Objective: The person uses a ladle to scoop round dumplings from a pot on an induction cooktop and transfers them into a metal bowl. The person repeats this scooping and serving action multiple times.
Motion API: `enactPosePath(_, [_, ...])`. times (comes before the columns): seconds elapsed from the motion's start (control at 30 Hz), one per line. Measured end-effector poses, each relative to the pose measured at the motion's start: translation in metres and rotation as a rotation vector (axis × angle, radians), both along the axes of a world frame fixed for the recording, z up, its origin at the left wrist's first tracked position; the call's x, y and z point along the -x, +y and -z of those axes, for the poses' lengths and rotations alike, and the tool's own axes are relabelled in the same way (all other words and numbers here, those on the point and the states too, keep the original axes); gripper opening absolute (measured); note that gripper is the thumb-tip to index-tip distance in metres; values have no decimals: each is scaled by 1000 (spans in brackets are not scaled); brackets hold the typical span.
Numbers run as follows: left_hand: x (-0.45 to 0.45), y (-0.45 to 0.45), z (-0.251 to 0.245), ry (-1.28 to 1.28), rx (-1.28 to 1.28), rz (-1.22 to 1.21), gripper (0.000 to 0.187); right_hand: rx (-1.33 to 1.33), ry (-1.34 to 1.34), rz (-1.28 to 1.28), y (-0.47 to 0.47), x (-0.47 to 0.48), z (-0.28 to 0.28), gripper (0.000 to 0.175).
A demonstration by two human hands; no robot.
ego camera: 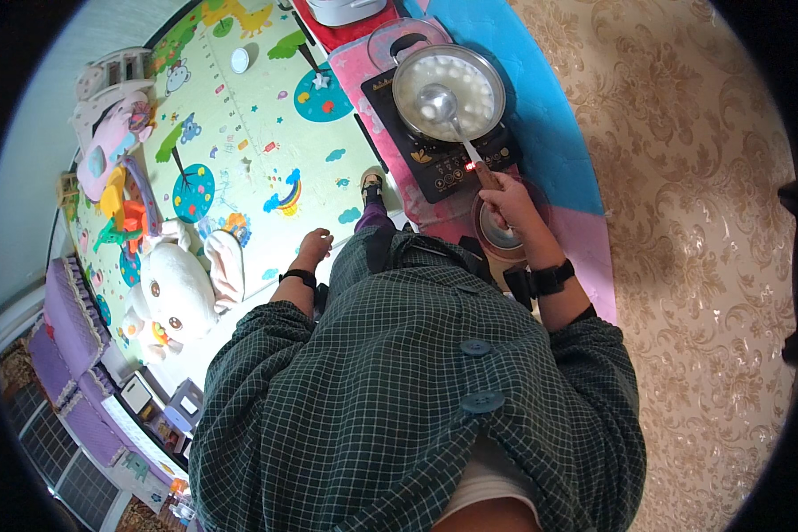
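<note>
My right hand [511, 201] grips the brown handle of a metal ladle [462, 136]. The ladle's bowl rests in a stainless-steel pot [499, 73], over cloudy liquid with many round white balls [475, 93], and at least one ball appears to be in the ladle. The pot stands on a black induction cooktop [439, 183] with a lit red display. Under my right forearm, partly hidden, is a clear bowl [545, 199]. Away from all of these, my left hand [314, 246] hangs at my side, fingers loosely bent, with nothing in it.
A glass lid [379, 43] with a dark handle lies behind the pot. Beyond it a white container [346, 10] sits on red cloth. A pink cloth [415, 203] lies beneath the cooktop. Leftwards are a cartoon play mat [259, 179] and a large plush toy [179, 286].
</note>
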State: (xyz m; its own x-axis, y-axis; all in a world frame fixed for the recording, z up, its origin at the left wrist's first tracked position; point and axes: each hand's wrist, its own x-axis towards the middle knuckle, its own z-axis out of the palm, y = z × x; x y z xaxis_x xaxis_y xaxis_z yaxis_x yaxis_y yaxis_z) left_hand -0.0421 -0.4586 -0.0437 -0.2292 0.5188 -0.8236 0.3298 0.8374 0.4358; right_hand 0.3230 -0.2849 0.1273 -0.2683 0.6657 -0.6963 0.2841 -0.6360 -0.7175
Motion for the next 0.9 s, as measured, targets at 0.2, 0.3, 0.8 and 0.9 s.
enactPosePath(0.2, [1,0,2,16,2,27,29,-98,-48,-75,-8,-3,3,41])
enactPosePath(0.3, [3,-1,6,12,9,33,29,-195,-108,-92,-14,-3,5,41])
enactPosePath(0.8, [9,8,13,-45,27,52,29,110,298,164,-24,-20,-28,23])
enactPosePath(0.9, [11,15,15,-32,47,91,28,65,251,218,-33,-35,-36,28])
